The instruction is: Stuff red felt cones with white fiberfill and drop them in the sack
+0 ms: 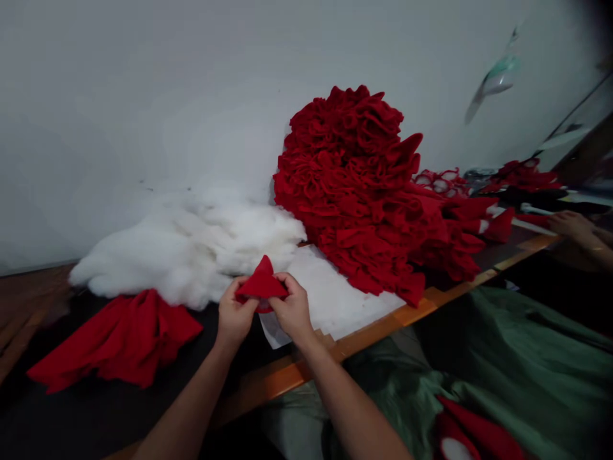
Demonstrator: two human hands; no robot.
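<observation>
Between my two hands is a small red cone-shaped felt hat (pixel 262 280), its tip pointing away from me and its opening toward me. My left hand (pixel 235 314) pinches the left side of its rim. On the opposite side, my right hand (pixel 293 309) grips the rim with thumb and fingers. A little white shows inside the opening. Just beyond the hands lies a heap of white fluffy stuffing (pixel 191 246). Red cloth pieces (pixel 127 335) lie crumpled on the dark tabletop to the left.
A tall pile of red cloth pieces (pixel 349 185) leans against the wall, beside a white sheet (pixel 330 294). The table's wooden edge (pixel 345 345) runs diagonally. Another person's hand (pixel 572 225) is at the far right. Green fabric (pixel 507 358) hangs below the edge.
</observation>
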